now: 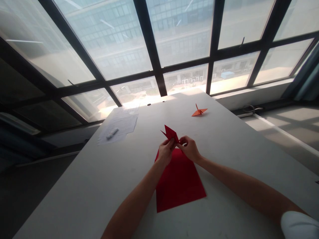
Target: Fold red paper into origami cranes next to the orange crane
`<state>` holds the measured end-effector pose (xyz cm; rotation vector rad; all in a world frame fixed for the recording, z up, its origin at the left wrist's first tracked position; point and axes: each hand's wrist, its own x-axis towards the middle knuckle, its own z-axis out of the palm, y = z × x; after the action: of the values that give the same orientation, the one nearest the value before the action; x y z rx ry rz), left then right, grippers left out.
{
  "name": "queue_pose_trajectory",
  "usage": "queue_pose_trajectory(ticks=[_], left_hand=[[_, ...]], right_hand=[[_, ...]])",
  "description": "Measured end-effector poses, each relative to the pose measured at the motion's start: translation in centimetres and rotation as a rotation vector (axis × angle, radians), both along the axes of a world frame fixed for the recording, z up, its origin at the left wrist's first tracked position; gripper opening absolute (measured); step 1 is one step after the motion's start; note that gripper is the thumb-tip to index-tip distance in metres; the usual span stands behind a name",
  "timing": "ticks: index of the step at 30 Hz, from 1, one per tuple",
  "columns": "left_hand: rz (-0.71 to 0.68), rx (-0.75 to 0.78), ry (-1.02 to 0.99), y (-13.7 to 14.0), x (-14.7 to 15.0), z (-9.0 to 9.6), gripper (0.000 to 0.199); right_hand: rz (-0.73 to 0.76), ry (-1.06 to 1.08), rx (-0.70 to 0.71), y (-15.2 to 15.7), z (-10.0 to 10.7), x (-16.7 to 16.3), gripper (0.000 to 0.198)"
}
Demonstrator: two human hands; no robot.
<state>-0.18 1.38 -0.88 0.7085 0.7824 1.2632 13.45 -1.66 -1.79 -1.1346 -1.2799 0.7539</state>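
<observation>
A folded red paper piece (171,132) with pointed tips is held up between my two hands. My left hand (165,151) pinches its lower left part, with the thumb over the paper. At its lower right edge, the fingers of my right hand (188,148) are closed in a pinch. Beneath both hands a flat red sheet of paper (179,181) lies on the table; my left hand and wrist cover part of its left side. Farther off to the right rests an orange origami crane (199,112).
The white table (99,186) reaches toward large dark-framed windows (157,71). On its left side are printed white papers (124,121) with a small whitish object (112,133) on top. Two dark holes show near the table's far edge. Sunlit floor lies at the right.
</observation>
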Motion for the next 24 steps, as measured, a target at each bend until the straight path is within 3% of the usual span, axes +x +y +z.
queue_pose_trajectory(ticks=[6, 10, 17, 24], left_hand=[[-0.016, 0.102, 0.107, -0.29, 0.05, 0.13, 0.032], [-0.023, 0.147, 0.152, -0.18, -0.15, 0.21, 0.031], [-0.095, -0.034, -0.007, -0.39, 0.03, 0.33, 0.029], [-0.112, -0.115, -0.086, -0.76, 0.3, 0.53, 0.019]], right_hand=[[0.042, 0.131, 0.011, 0.3, -0.05, 0.19, 0.024], [0.02, 0.081, 0.044, 0.08, 0.22, 0.15, 0.019], [-0.11, -0.158, 0.231, -0.6, 0.62, 0.06, 0.01], [-0.115, -0.197, 0.223, -0.53, 0.43, 0.14, 0.004]])
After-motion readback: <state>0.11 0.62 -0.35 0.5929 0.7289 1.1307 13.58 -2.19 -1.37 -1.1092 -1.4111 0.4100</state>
